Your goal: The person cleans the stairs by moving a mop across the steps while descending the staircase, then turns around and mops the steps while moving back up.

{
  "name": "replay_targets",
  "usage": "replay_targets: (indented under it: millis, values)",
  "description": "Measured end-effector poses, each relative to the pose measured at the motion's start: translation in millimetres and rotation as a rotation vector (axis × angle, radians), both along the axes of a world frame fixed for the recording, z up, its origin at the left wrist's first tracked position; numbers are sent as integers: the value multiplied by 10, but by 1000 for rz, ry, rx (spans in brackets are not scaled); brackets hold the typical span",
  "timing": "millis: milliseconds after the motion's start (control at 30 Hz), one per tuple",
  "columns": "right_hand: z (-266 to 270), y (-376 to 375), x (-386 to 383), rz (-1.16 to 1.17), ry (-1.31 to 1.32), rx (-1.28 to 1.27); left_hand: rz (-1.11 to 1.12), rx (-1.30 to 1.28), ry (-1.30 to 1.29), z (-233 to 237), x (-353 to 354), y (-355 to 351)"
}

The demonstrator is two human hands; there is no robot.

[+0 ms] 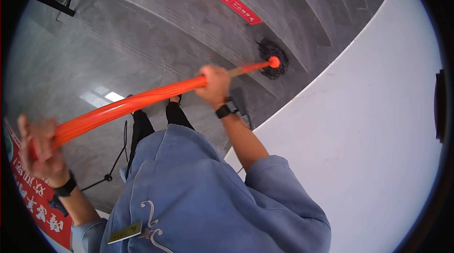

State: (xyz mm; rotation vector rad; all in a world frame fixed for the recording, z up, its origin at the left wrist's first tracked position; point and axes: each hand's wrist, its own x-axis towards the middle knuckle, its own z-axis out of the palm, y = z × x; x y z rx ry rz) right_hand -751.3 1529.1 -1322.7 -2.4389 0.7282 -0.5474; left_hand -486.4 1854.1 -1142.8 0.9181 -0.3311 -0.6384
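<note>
A mop's orange handle (137,100) slants across the view, its near end at the left. My left hand (40,153), blurred by motion, is around that near end, with some fingers partly extended. Farther along the shaft, my right hand (215,85) is wrapped closed round it. The mop's dark stringy head (273,69) rests on the grey steps at the upper right, below an orange connector (274,62).
Grey curved steps (189,28) carry a red warning strip (236,6). A white wall surface (345,135) borders them at right. A red printed banner (45,210) lies at lower left, near a thin black cord (118,158). Black metal legs (54,4) stand upper left.
</note>
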Motion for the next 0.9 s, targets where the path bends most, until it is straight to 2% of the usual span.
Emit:
replay_targets:
  millis: [67, 133, 200, 300, 367, 533, 567, 600, 667, 700, 767, 800, 833, 900]
  values:
    - [-117, -222, -465, -63, 73, -80, -184, -29, 35, -103, -350, -656]
    - [-217, -306, -964, -136, 150, -102, -288, 75, -59, -214, -644, -974]
    - [-232, -229, -1124, -166, 215, -102, -391, -94, 18, -283, -815, -1026]
    - [-231, 90, -1056, -229, 199, -36, -367, -28, 46, -216, -577, -717]
    - [-311, 280, -659, -142, 175, -123, -256, -2, 67, -185, -331, -451]
    - [-101, 1033, 537, 30, 129, -57, -1, 80, 16, -67, 404, 737]
    - [-83, 1191, 759, 54, 97, -55, 6, 16, -11, -26, 559, 1027]
    - [-13, 1376, 1003, 66, 56, -42, 373, 223, -92, -7, 649, 1476]
    - [210, 1727, 1473, 110, -5, 16, 429, 178, -112, 385, 826, 1808]
    - [341, 1893, 1691, 145, -26, 60, 113, -67, -51, 734, 956, 1826]
    - [597, 2168, 2078, 255, -154, 107, 284, -110, -182, 1139, 981, 2208]
    - [724, 2260, 2247, 302, -198, 153, 494, -157, -153, 1396, 922, 2215]
    - [823, 2333, 2368, 348, -244, 199, 487, -185, -157, 1602, 904, 2361]
    - [947, 2327, 2609, 420, -362, 238, 614, -107, -289, 1885, 907, 2350]
